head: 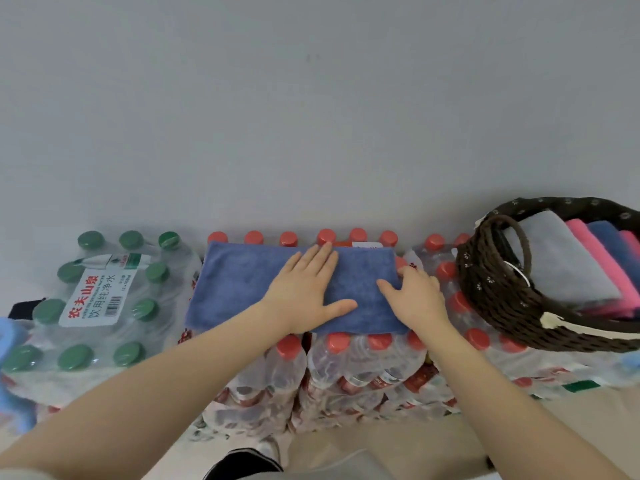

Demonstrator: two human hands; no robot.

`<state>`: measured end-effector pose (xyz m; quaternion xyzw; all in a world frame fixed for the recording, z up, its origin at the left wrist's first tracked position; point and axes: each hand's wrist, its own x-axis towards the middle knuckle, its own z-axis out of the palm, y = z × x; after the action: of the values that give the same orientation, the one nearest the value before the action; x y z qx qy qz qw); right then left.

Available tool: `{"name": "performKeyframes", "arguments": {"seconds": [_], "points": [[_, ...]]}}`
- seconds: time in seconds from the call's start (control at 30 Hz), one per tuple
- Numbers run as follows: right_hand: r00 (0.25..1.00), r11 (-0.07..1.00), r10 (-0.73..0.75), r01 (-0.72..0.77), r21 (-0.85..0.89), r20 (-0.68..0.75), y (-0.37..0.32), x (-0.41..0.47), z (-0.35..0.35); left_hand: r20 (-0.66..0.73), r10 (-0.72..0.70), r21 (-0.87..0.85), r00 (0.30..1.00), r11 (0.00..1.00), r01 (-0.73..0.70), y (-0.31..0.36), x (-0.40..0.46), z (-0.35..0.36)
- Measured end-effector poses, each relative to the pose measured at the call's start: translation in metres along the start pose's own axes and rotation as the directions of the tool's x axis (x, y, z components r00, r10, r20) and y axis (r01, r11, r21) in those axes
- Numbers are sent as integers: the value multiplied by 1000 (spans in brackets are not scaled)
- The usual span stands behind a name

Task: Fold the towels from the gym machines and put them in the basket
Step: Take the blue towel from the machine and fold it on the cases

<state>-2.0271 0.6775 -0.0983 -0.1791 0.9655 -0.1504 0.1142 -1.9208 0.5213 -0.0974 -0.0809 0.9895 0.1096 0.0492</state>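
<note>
A blue towel (239, 289) lies folded flat on top of shrink-wrapped packs of red-capped water bottles (346, 362). My left hand (304, 289) presses flat on the towel's middle with straight fingers. My right hand (415, 292) is at the towel's right edge, thumb on top and fingers curled round the edge. A dark brown woven basket (491, 292) sits on the bottle packs at the right. It holds folded towels side by side: grey (561, 261), pink (602, 268) and blue (609, 240).
A pack of green-capped bottles (100, 299) with a white label stands at the left. A light blue cloth (14, 375) shows at the far left edge. A plain grey wall rises just behind the packs. Beige floor and my shoe (242, 462) lie below.
</note>
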Motion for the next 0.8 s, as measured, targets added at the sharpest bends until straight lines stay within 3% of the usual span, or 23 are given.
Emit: {"name": "performKeyframes", "arguments": {"seconds": [0.1, 0.17, 0.27, 0.4, 0.53, 0.6, 0.7, 0.8], "points": [[987, 956, 49, -90, 280, 152, -1, 8, -7, 7, 90, -32, 996, 995, -90, 22, 14, 9], [966, 853, 48, -173, 493, 255, -1, 9, -16, -4, 108, -7, 994, 994, -108, 26, 19, 18], [925, 689, -88, -211, 693, 369, -8, 6, -28, -28, 99, 9, 995, 995, -99, 24, 22, 27], [943, 811, -214, 27, 584, 254, -29, 9, -34, 13, 151, -121, 989, 982, -148, 15, 20, 16], [924, 822, -326, 174, 543, 198, -62, 7, -36, -4, 220, -172, 975, 961, -217, -17, 7, -4], [902, 833, -402, 291, 471, 154, -79, 2, -30, -48, 186, -159, 981, 968, -191, -33, -5, -9], [888, 869, -447, 401, 290, 112, -106, -6, -10, -89, -116, -283, 989, 955, 87, -56, -25, -18], [892, 894, -435, 411, 179, 121, -126, -12, 15, -130, -373, -266, 919, 906, 330, -80, -41, -16]]}}
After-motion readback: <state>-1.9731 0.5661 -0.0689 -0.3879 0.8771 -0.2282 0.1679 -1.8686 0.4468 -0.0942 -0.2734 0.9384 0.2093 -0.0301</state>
